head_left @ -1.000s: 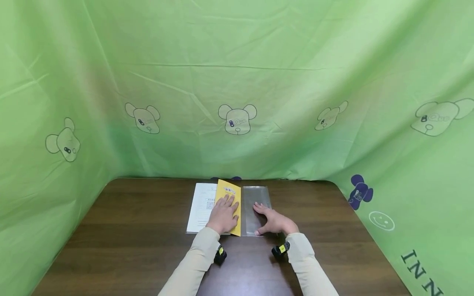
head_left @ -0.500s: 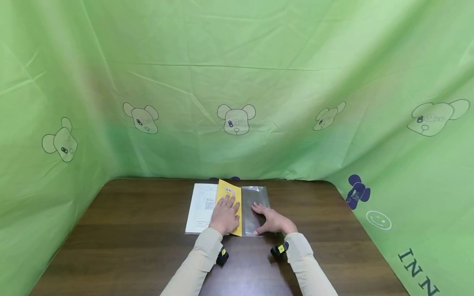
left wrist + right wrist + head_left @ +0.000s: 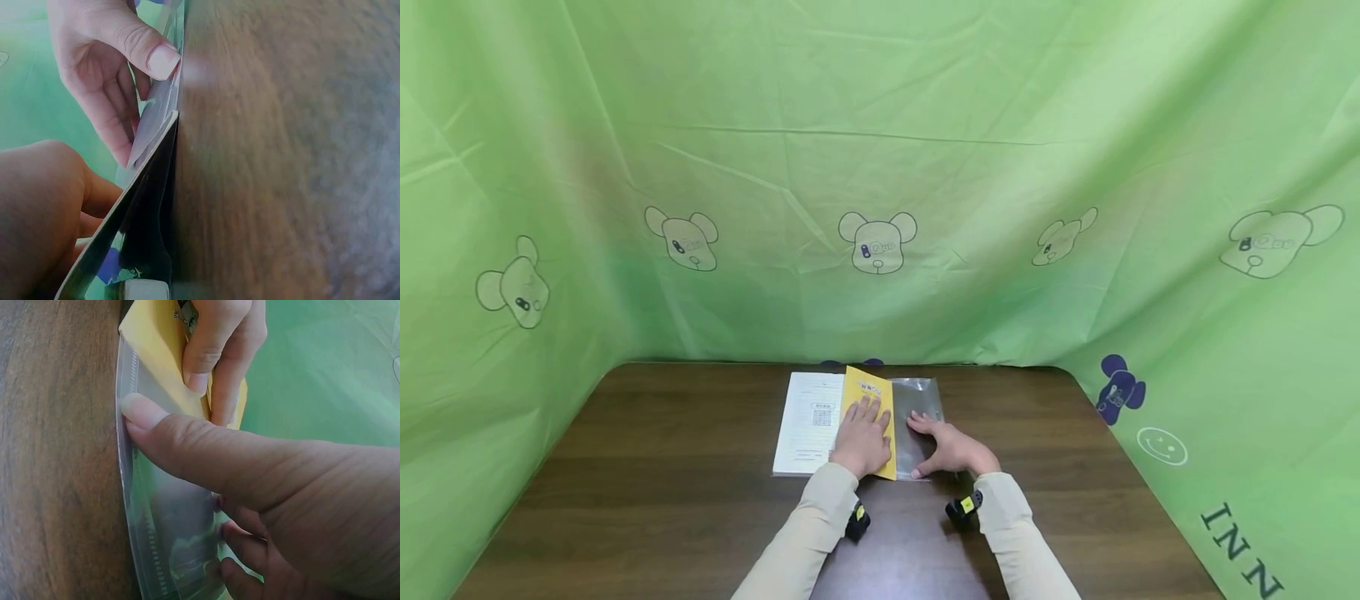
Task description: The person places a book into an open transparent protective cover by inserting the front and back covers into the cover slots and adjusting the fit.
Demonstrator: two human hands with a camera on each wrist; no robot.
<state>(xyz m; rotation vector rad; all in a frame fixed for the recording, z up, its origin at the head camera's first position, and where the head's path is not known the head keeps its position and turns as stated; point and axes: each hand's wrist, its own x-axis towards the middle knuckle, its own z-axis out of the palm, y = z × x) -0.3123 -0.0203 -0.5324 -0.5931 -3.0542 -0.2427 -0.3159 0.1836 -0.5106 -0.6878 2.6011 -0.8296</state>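
Observation:
A book lies opened out on the table in the head view, its white printed page (image 3: 807, 429) on the left and its yellow cover (image 3: 868, 385) angled to the right. My left hand (image 3: 862, 440) rests on that cover with the fingers extended. Beneath the cover a dark gap shows in the left wrist view, so its near edge is raised. To the right lies a clear plastic book cover flap (image 3: 916, 400). My right hand (image 3: 955, 448) touches this flap, thumb (image 3: 147, 412) at its near edge and fingers spread over it. The yellow cover's edge meets the plastic.
The brown wooden table (image 3: 662, 467) extends around the book on both sides. Behind and beside it hangs a green curtain (image 3: 880, 167) printed with bear heads. Each wrist carries a small black camera.
My left hand has shifted slightly to the right along with the yellow cover, whose edge now overlaps more of the plastic. My right hand has stayed almost in place.

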